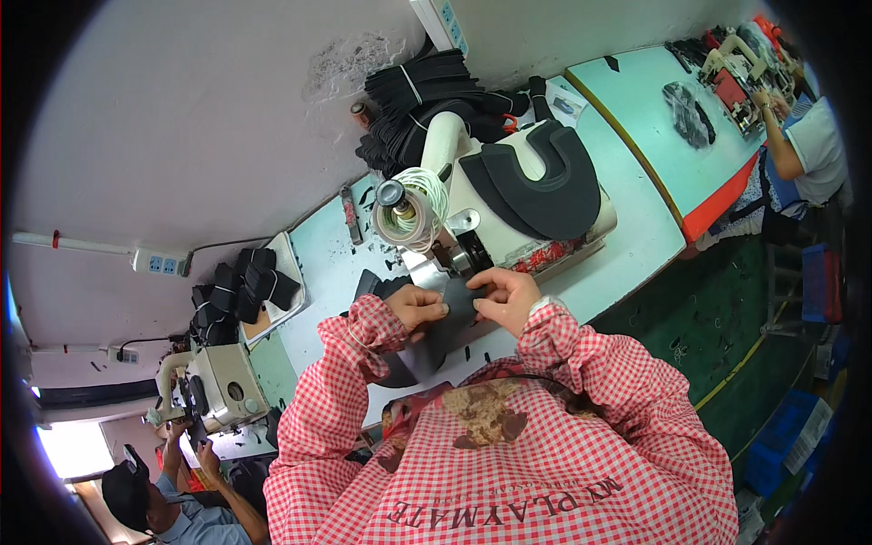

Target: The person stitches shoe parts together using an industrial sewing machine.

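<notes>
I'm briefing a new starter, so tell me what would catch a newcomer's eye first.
The red-and-white gingham smock fills the lower middle, its wearer's left hand and right hand pinching a dark grey sheet at the cream machine. On that machine, right of centre, lies a U-shaped dark grey piece. Behind it, by the wall, tied bundles of black strips are piled.

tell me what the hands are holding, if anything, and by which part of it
A dark flat piece: the left hand holds its left edge, thumb on top; the right hand holds its right edge.
</notes>
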Motion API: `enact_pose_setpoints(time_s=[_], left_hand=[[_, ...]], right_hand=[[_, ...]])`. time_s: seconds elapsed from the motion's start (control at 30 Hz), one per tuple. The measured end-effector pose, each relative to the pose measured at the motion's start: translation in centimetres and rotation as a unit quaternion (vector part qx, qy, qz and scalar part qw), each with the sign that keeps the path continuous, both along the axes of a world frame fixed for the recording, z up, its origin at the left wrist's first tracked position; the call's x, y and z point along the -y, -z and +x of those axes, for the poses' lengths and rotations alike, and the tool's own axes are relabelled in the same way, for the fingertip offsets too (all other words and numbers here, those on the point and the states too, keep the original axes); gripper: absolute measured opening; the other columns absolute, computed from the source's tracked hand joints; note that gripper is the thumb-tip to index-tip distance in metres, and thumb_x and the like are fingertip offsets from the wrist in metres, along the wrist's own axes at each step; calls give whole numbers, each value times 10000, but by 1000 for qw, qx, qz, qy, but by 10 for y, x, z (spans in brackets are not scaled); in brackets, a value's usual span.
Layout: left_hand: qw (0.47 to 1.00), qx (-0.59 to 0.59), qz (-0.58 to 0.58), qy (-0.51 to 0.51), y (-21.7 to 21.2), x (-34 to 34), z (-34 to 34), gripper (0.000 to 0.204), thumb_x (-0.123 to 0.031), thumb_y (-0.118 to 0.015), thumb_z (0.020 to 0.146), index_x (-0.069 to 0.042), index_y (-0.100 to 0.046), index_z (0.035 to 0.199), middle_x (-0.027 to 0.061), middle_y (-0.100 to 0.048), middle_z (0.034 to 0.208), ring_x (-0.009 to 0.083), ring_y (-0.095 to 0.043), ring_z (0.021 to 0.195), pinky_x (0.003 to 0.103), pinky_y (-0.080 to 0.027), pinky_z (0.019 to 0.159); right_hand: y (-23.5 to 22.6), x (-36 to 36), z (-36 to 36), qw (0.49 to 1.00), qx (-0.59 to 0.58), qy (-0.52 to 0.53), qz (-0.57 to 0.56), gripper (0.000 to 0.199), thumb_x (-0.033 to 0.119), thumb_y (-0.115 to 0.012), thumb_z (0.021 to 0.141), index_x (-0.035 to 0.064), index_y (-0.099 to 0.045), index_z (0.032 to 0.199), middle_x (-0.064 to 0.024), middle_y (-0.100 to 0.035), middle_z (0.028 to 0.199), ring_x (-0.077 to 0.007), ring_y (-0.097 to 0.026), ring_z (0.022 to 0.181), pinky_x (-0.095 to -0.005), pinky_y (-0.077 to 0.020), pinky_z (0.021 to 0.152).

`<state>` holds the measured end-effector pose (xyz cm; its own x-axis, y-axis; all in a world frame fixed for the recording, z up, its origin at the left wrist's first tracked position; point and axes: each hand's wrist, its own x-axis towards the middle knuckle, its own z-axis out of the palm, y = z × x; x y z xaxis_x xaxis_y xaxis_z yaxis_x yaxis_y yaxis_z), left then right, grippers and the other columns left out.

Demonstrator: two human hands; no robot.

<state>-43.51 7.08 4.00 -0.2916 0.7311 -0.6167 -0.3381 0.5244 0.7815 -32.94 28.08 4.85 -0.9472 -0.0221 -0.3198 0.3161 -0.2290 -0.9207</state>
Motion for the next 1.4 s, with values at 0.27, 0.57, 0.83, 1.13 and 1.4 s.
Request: enact_pose_setpoints(time_s=[0.27,0.57,0.83,1.13,1.4], left_hand=[[984,-43,-173,-6,-14,-17,-46,226,-224,-584,842,-12,-659,867,34,-591,616,106,-535,546,262,-415,469],[987,-29,-157,15,-31,-34,-65,185,-185,-563,862,-14,-629,890,21,-529,570,114,-482,481,254,-373,413],[982,-50,-166,-79,-41,-51,-46,184,-181,-539,879,-14,-612,903,15,-506,560,115,-459,457,255,-359,401],[990,8,-88,-107,-45,-26,-1,339,-288,-376,952,-12,-486,1115,104,-638,769,155,-550,441,227,-419,379],[974,-75,-188,-101,-26,-24,13,334,-223,-396,939,61,-562,996,87,-590,595,169,-526,368,272,-426,364]], right_hand=[[26,28,-1,945,-129,-4,299,238,93,-604,788,5,-631,1007,-133,-658,796,-162,-640,616,-272,-497,605],[14,-8,18,994,39,-13,102,273,150,-582,857,-54,-606,1037,-142,-666,894,-169,-657,686,-251,-505,589],[14,-45,10,991,-39,1,132,351,313,-632,820,8,-640,995,-114,-676,828,-224,-658,744,-320,-504,661],[-64,-61,-43,939,-149,32,307,237,190,-601,835,-3,-632,969,-126,-655,783,-119,-607,715,-271,-485,677],[-23,-45,22,970,-67,59,227,220,152,-625,785,-36,-628,899,-104,-646,702,-122,-583,630,-296,-477,614]])
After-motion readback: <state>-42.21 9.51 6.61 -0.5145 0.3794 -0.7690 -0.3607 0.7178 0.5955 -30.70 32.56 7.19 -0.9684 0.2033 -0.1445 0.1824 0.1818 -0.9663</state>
